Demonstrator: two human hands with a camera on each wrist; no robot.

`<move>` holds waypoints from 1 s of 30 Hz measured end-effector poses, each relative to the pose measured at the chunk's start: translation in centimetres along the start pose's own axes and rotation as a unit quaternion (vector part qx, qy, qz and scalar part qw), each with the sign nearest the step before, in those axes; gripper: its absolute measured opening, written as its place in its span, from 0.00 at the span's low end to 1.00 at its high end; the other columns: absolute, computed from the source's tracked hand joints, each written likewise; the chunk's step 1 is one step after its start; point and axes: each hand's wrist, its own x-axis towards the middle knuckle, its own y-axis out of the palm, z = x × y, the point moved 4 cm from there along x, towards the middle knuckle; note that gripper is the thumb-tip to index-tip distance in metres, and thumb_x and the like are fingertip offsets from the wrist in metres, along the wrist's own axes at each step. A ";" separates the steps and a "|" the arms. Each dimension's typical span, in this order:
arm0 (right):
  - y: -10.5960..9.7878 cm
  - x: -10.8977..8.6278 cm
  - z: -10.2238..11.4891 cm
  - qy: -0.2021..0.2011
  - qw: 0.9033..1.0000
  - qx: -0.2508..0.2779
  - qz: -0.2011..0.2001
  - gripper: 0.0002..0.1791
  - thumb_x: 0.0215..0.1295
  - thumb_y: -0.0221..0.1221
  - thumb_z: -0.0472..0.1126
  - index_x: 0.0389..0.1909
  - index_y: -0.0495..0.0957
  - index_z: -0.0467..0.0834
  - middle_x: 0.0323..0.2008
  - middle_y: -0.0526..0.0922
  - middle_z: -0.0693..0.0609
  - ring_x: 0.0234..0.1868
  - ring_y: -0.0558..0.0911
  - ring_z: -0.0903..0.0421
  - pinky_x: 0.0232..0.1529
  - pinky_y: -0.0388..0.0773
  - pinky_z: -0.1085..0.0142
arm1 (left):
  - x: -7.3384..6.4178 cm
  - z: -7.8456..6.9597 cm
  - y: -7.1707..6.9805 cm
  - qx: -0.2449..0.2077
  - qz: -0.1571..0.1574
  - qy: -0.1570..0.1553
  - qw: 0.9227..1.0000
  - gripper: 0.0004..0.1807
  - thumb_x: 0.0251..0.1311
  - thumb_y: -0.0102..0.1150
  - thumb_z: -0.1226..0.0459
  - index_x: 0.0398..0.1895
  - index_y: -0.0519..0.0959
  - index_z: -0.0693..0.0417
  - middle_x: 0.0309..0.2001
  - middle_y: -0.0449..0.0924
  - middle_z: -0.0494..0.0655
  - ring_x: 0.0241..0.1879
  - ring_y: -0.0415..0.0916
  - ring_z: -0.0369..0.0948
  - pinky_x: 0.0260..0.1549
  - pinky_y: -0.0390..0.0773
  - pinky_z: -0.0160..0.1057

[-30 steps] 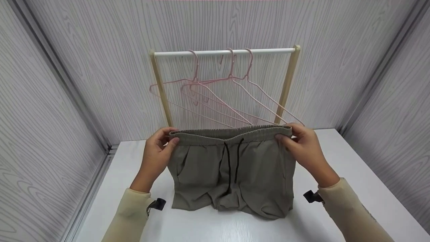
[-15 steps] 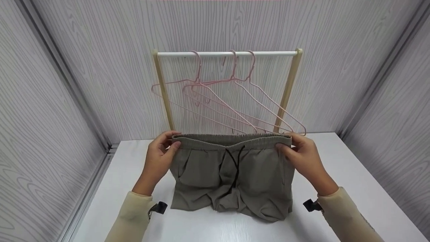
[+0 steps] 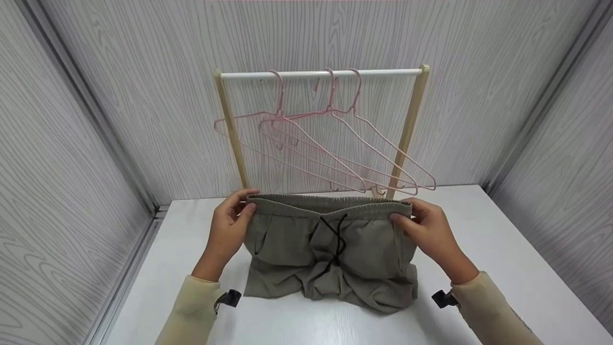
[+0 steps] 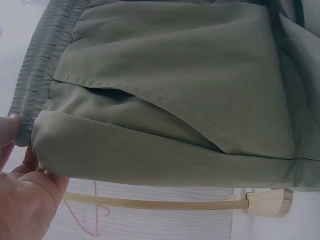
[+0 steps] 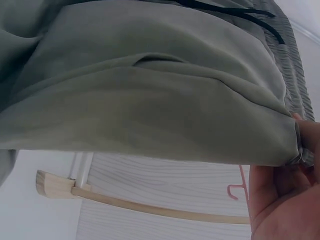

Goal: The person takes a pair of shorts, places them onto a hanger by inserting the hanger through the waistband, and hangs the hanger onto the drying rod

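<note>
The shorts [image 3: 287, 244] are grey-green, with a gathered waistband (black drawstring [image 3: 340, 239] dangling).

back wall [image 3: 306, 28]: i face a pale grey panel with darker wood-grain lines, filling the upper middle of the frame.
left wall [image 3: 57, 201]: the same grain, swirling at lower left.
right wall [image 3: 570, 191]: matching grain along the right edge.
corner strips [image 3: 86, 105]: dark grey, one slanting in from upper left, one from upper right.
table [image 3: 483, 230]: white, slightly glossy, spread across the lower half before me.
rail [image 3: 129, 275]: grey, down the table's left side.
rack: wooden posts [image 3: 410, 122] joined by a white bar [image 3: 306, 74], upper middle.
light: soft sheen at bottom centre.
</note>
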 end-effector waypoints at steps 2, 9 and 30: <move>0.2 -0.1 -0.3 0.003 1.000 0.010 0.004 0.05 0.72 0.72 0.38 0.45 0.88 0.45 0.36 0.89 0.49 0.23 0.81 0.60 0.22 0.75 0.68 | -0.1 0.1 0.0 0.003 0.000 -0.002 1.000 0.17 0.81 0.56 0.69 0.67 0.81 0.56 0.57 0.82 0.51 0.51 0.80 0.46 0.49 0.81 0.32; 0.6 -0.9 -1.1 0.020 1.000 0.014 0.017 0.06 0.71 0.73 0.38 0.46 0.88 0.44 0.36 0.91 0.48 0.29 0.86 0.58 0.26 0.80 0.66 | -0.5 0.5 0.2 0.002 0.006 -0.010 1.000 0.18 0.83 0.53 0.71 0.69 0.80 0.56 0.63 0.81 0.53 0.54 0.79 0.45 0.52 0.79 0.31; 1.5 -2.6 -2.2 0.017 0.997 0.000 0.073 0.10 0.71 0.74 0.41 0.50 0.88 0.50 0.38 0.91 0.51 0.31 0.86 0.59 0.30 0.82 0.66 | -0.9 0.2 0.7 0.066 0.029 0.009 0.997 0.14 0.83 0.48 0.73 0.53 0.83 0.51 0.52 0.81 0.44 0.51 0.75 0.43 0.48 0.76 0.35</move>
